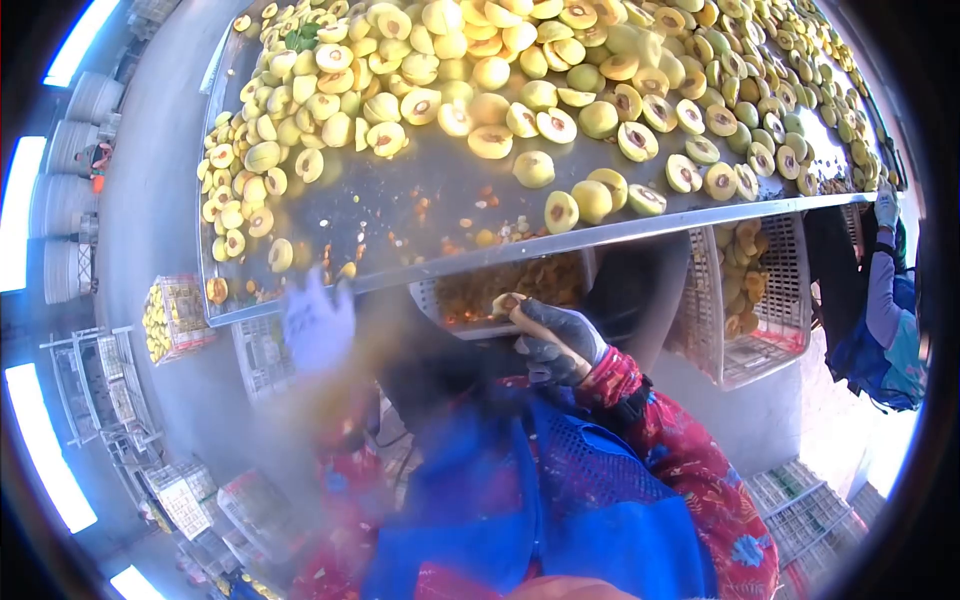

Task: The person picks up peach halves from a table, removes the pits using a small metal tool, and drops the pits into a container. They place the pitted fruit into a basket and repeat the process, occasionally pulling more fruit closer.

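My left hand [318,322], in a pale glove and smeared by a haze on the lens, is raised at the near edge of the metal table [390,225] with its fingers spread. Nothing shows in it. My right hand [568,345], in a grey glove, is closed round a tool with a wooden handle [548,335], held slantwise above a white crate [425,297] of brownish scraps. A small brown-and-yellow piece shows at the tool's upper end; its working tip is hidden. Halved yellow stone fruit [637,142], like peaches, many with brown centres, cover the table's far side.
A crate [705,310] of fruit stands below the table on the right, another [185,330] on the left. Several fruit halves lie near the table's raised metal rim [560,243]. A co-worker's gloved hand [886,208] touches the right corner. Stacked crates [805,520] stand behind on the right.
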Tool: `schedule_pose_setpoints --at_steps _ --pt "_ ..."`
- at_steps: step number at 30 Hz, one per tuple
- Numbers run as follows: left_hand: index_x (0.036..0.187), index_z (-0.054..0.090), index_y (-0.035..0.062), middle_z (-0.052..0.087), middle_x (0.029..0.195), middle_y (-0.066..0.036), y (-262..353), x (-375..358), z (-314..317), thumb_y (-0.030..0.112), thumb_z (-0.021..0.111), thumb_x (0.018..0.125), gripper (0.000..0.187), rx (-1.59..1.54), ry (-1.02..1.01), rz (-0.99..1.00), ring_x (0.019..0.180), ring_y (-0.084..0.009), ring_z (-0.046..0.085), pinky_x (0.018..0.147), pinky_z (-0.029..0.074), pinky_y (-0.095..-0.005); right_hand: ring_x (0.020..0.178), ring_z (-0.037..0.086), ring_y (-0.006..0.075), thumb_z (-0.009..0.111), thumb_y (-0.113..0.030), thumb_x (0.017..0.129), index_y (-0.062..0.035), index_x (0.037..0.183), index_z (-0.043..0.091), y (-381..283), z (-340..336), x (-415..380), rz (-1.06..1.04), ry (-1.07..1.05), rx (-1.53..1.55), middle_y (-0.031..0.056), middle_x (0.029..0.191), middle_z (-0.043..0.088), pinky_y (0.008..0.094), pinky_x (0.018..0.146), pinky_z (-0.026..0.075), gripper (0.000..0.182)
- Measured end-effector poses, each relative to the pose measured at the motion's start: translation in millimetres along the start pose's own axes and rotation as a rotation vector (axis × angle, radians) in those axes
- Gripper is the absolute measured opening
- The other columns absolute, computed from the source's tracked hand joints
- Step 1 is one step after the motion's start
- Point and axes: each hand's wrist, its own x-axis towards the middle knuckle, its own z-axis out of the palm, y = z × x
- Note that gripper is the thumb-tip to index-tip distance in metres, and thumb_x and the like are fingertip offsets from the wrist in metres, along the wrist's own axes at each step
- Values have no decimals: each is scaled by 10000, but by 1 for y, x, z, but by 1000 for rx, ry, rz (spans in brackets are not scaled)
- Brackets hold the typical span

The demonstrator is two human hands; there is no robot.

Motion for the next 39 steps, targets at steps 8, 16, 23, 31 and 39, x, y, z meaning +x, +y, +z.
schedule_pose_setpoints --at_steps 8,16,23,31,39 --pt "1286 481 -37 593 1191 -262 195 162 84 494 607 835 708 -285 -328 145 1101 -375 586 947 457 -445 372 428 117 452 -413 993 -144 1126 555 2 35 -13 -89 403 -481 20 542 496 237 397 344 317" --pt "1179 511 -43 627 1110 -178 128 113 110 169 668 859 415 -1733 -879 60 973 -210 650 873 548 -304 421 429 120 504 -355 986 -86 1106 569 -5 37 -17 -281 414 -425 29 581 501 246 437 353 302" --pt "1193 546 -11 628 1089 -131 85 56 49 86 636 868 351 -1503 -532 16 904 -218 665 818 577 -345 502 516 118 452 -326 1011 -19 1118 567 -4 38 -11 -344 412 -644 59 698 571 233 447 413 345" --pt "1252 508 12 617 1068 -132 68 -2 80 95 626 884 395 -1803 -565 -195 961 -256 628 837 567 -358 468 511 238 576 -179 939 6 1075 550 18 54 5 -633 354 -1634 113 686 552 345 475 457 230" --pt "1225 536 10 612 1077 -101 87 -38 35 382 447 1006 441 -1621 -534 -145 899 -211 618 761 515 -336 616 616 415 566 -218 937 30 1047 481 43 65 20 -818 617 -2002 237 664 603 504 525 451 284"
